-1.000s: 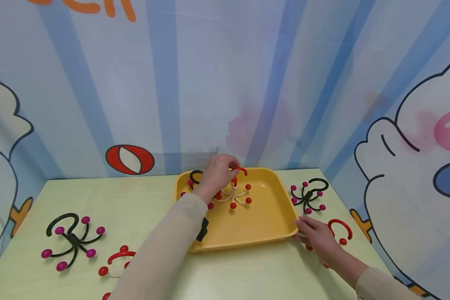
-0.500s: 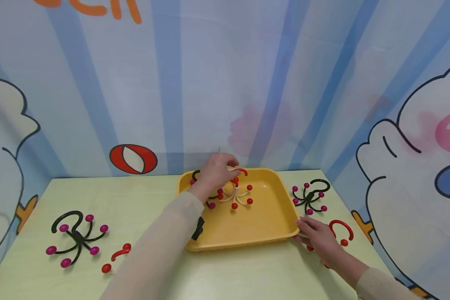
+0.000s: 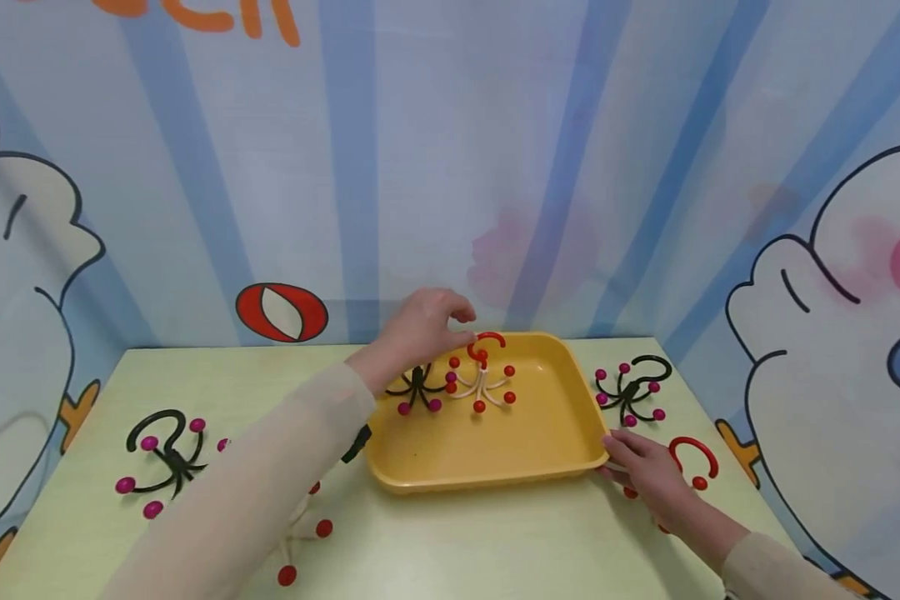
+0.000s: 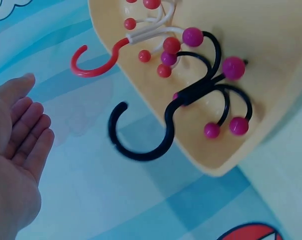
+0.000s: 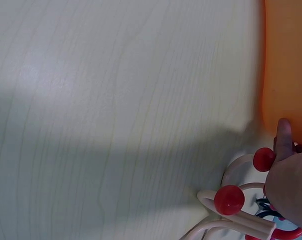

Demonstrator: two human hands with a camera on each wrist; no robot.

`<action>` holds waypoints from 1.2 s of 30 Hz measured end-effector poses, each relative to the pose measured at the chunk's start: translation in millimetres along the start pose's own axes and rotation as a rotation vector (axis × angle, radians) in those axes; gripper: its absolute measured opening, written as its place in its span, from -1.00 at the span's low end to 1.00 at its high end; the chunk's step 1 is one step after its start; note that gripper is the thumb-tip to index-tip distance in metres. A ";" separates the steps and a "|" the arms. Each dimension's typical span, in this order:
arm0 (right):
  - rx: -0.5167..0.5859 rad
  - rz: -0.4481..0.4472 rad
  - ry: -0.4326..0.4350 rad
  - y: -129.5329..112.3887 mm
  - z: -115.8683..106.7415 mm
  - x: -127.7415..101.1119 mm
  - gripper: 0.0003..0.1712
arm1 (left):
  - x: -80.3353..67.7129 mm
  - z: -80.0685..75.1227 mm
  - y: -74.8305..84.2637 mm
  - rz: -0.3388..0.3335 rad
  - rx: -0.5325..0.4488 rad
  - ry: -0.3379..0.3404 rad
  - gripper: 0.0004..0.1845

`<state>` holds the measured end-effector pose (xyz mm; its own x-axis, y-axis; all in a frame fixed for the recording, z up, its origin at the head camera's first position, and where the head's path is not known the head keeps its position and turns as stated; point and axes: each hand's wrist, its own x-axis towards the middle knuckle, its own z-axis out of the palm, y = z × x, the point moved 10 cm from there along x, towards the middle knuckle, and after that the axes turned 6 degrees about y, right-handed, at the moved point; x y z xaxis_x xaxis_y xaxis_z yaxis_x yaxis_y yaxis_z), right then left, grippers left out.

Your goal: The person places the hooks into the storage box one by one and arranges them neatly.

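Note:
A yellow tray (image 3: 495, 454) holds two multi-arm hanger hooks with ball tips. One is a black hook with magenta balls (image 3: 417, 379); beside it lies a white hook with red balls and a red crook (image 3: 483, 379). Over the tray's back left edge, my left hand (image 3: 418, 327) hovers with fingers loosely extended. In the left wrist view that hand (image 4: 16, 145) is apart from both crooks and holds nothing. My right hand (image 3: 654, 473) grips the tray's front right corner, thumb at the rim, other fingers mostly hidden. A red-and-white hook (image 5: 245, 220) lies beneath that hand.
Right of the tray lies another black hook (image 3: 630, 393). On the left side of the table (image 3: 450, 550) are a black hook (image 3: 174, 458) and a red-and-white hook (image 3: 324, 527), both partly covered by my left sleeve. A printed curtain (image 3: 435, 167) rises behind.
My left hand has let go of the red-and-white hook's crook and risen slightly to the left, uncovering the black hook in the tray. My right hand keeps its grip. The head view has shifted slightly.

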<state>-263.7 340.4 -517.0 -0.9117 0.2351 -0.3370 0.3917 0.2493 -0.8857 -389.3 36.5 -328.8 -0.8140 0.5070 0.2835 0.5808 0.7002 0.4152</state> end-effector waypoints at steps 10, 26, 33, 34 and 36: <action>-0.007 -0.004 -0.005 -0.7 1.0 -1.0 -0.31 | -23.9 -42.5 3.0 0.041 0.010 -0.022 -0.69; -0.002 -0.005 -0.013 2.4 0.4 1.0 -0.32 | -78.3 -87.1 -50.1 -0.034 0.118 -0.029 -0.65; -0.009 -0.001 -0.011 3.2 -0.5 2.5 -0.32 | -113.5 -110.6 -83.9 -0.054 0.168 0.020 -0.68; -0.011 -0.001 -0.011 3.2 -0.8 2.7 -0.32 | -118.8 -113.5 -88.9 -0.060 0.174 0.021 -0.68; -0.009 -0.001 -0.011 2.6 -1.3 2.9 -0.32 | -128.4 -118.8 -98.8 -0.085 0.181 0.017 -0.68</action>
<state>-265.2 343.0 -519.8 -0.9134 0.2247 -0.3394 0.3916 0.2576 -0.8833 -343.6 -157.5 -303.5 -0.8594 0.4348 0.2691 0.5014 0.8198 0.2766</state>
